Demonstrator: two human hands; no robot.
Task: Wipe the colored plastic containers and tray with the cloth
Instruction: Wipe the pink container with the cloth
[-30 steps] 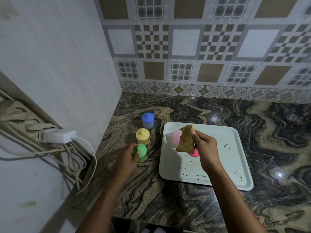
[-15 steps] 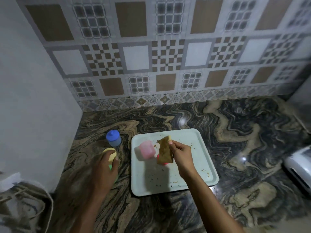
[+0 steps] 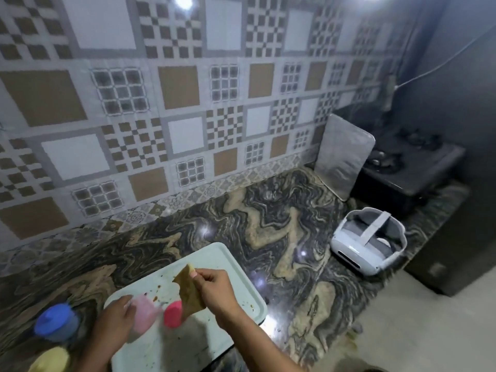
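A pale tray [image 3: 241, 280] with crumbs and brown stains lies on the marbled counter [image 3: 281, 224]. On it stand a pink container [image 3: 146, 315] and a red container [image 3: 173, 314], both blurred. My left hand [image 3: 115, 326] is against the pink container's left side, fingers curled round it. Just above the red container, my right hand [image 3: 217, 291] pinches a brown cloth [image 3: 189, 291] that hangs down. A blue container [image 3: 55, 322] and a yellow container [image 3: 51, 361] stand on the counter left of the tray.
A white headset [image 3: 367, 242] sits on the counter to the right. Behind it a grey board [image 3: 343, 157] leans on the tiled wall, beside a dark stove [image 3: 410, 162]. The counter's front edge runs at the lower right.
My left hand left the containers beside the tray and moved right onto the pink container. My right hand still holds the cloth over the tray. The view swung right and shows the headset and stove.
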